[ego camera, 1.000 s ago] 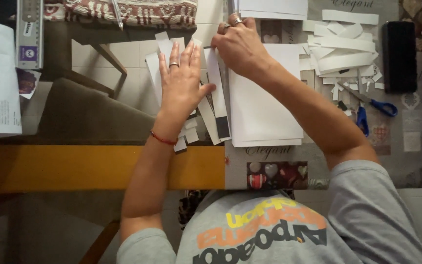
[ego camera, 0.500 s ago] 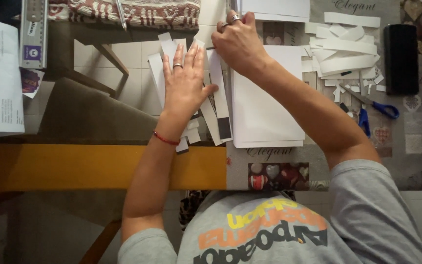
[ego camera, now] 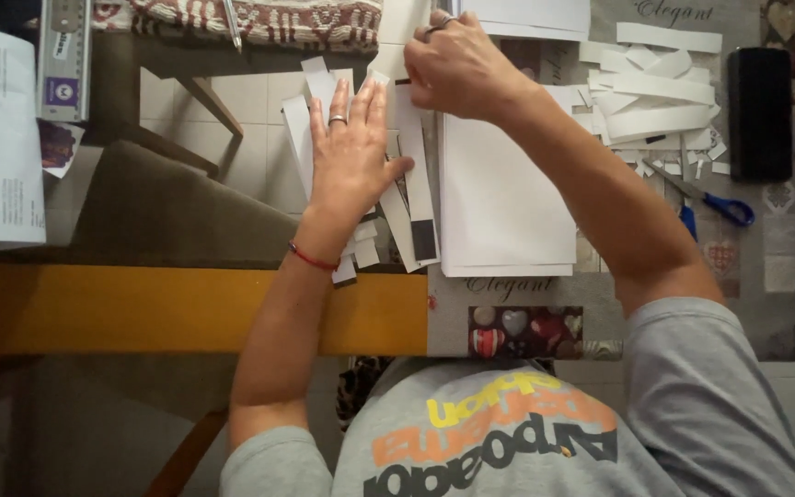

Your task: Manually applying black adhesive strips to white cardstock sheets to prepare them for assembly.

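Left hand (ego camera: 351, 152): flat, fingers spread, palm down on a fan of strips (ego camera: 407, 175); a ring on one finger, a red band at the wrist; it grasps nothing.
Right hand (ego camera: 457, 64): curled, knuckles up, at the far end of the same strips (what the fingertips pinch is hidden, so its grip cannot be told).
Strips: white paper, long and narrow, lying overlapped at the surface (ego camera: 508, 317) edge, partly over the gap above the floor; one has a black end.
Sheets (ego camera: 503, 198): a white stack just right of the strips, under the right forearm.
Offcuts (ego camera: 660, 87): a loose heap of white pieces further right.
Scissors (ego camera: 715, 207): blue handles, near the heap, apart from both hands.
Black case (ego camera: 761, 110): at the right edge.
Ruler (ego camera: 63, 55): metal, far left.
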